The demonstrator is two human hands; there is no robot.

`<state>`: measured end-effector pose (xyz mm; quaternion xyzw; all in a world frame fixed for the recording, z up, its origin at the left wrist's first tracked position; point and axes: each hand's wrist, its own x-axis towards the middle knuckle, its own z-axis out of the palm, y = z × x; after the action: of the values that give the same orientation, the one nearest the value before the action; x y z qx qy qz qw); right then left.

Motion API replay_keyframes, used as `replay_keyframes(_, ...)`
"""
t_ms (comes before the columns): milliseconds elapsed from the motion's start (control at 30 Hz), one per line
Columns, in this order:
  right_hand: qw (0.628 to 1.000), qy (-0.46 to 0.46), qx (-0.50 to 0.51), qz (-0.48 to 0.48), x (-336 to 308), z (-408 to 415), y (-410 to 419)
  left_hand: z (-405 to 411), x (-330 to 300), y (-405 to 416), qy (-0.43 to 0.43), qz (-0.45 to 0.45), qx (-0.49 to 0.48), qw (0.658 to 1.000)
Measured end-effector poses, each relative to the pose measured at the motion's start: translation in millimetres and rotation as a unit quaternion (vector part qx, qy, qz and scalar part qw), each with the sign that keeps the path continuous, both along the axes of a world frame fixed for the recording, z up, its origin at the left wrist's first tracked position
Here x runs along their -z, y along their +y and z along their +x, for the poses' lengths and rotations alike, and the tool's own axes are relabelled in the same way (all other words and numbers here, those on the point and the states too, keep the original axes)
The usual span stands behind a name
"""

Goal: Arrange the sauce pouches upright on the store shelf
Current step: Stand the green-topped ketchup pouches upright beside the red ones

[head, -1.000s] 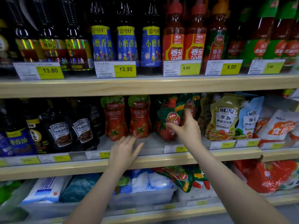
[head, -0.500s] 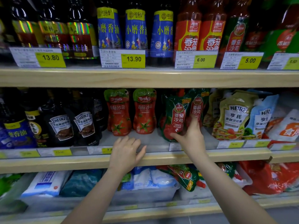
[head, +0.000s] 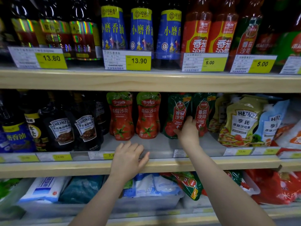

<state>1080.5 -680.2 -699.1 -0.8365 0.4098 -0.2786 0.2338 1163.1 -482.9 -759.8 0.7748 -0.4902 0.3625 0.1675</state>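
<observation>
Right hand (head: 187, 133) fingers steady the green ketchup pouch (head: 176, 115), left hand (head: 127, 158) spread empty; released off-balance, it may topple.

Both forearms bare, no sleeves in view; hands (head: 128, 159) without gloves, rings or watch.

Yellow price tags (head: 51, 58) read 13.80, 13.90, 6.00, 5.00; dark bottles (head: 61, 130) say HEINZ; green pouch (head: 178, 115) says TOMATO KETCHUP.
</observation>
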Motion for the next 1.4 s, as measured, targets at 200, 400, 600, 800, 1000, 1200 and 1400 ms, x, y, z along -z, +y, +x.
replay_keyframes(200,1.000,0.003,0.012,-0.013,2.1,4.4,-1.9,-0.3,-0.4,0.4,0.002,0.006,-0.001,1.000)
replay_keyframes(400,1.000,0.008,-0.005,0.006,-2.7,1.9,1.2,-3.1,-4.9,1.9,0.024,0.021,-0.003,1.000)
replay_keyframes(600,0.995,-0.019,-0.092,-0.014,-5.8,-49.3,1.2,-8.3,-7.7,6.5,0.038,0.039,0.002,0.999)
replay_keyframes(800,0.973,0.085,-0.158,-0.148,2.1,-145.6,-40.8,-28.8,-4.1,-9.1,0.072,0.058,-0.008,0.996)
replay_keyframes(1000,0.952,0.109,-0.219,-0.185,19.6,-189.3,-81.7,-75.5,-4.7,-63.3,0.089,0.058,-0.033,0.994)
replay_keyframes(1200,0.938,0.061,-0.254,-0.227,39.4,-189.6,-100.1,-106.4,1.7,-103.5,0.078,0.024,-0.092,0.992)
replay_keyframes(1400,0.937,0.045,-0.257,-0.230,37.9,-188.1,-98.3,-102.8,3.3,-103.2,0.060,0.004,-0.085,0.995)
